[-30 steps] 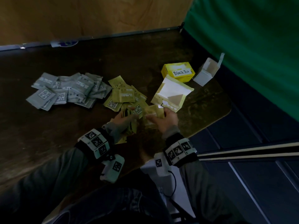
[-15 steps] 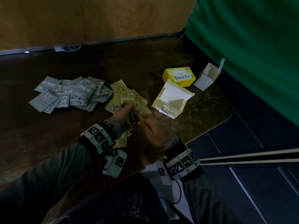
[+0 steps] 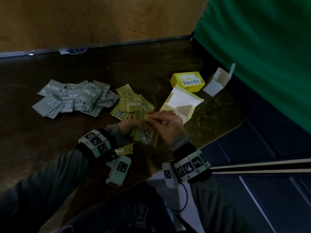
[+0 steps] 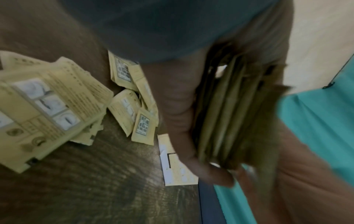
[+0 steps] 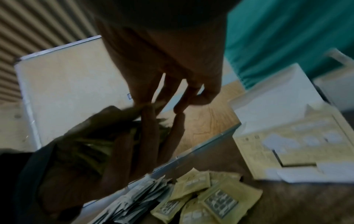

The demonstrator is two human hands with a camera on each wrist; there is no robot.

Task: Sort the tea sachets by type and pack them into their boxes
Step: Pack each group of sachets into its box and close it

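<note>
My left hand [image 3: 134,126] grips a stack of yellow sachets [image 4: 226,113] edge-up, just above the table's front. My right hand [image 3: 152,117] pinches one yellow sachet [image 5: 156,104] at the top of that stack. Loose yellow sachets [image 3: 131,105] lie just beyond my hands, and one more yellow sachet [image 3: 123,149] lies by my left wrist. A heap of grey sachets [image 3: 72,98] spreads to the left. An open yellow box [image 3: 181,101] lies to the right of my hands. Behind it sit a closed yellow box labelled Black Tea [image 3: 187,80] and an open white box [image 3: 217,83].
The dark wooden table [image 3: 50,148] ends in a rounded front-right corner close to my right wrist. A wooden panel [image 3: 101,19] stands along the back edge and a green curtain [image 3: 260,47] hangs on the right.
My right hand has come back from beside the open yellow box, dipped to the loose yellow pile and now meets the stack in my left hand. The left hand has stayed put.
</note>
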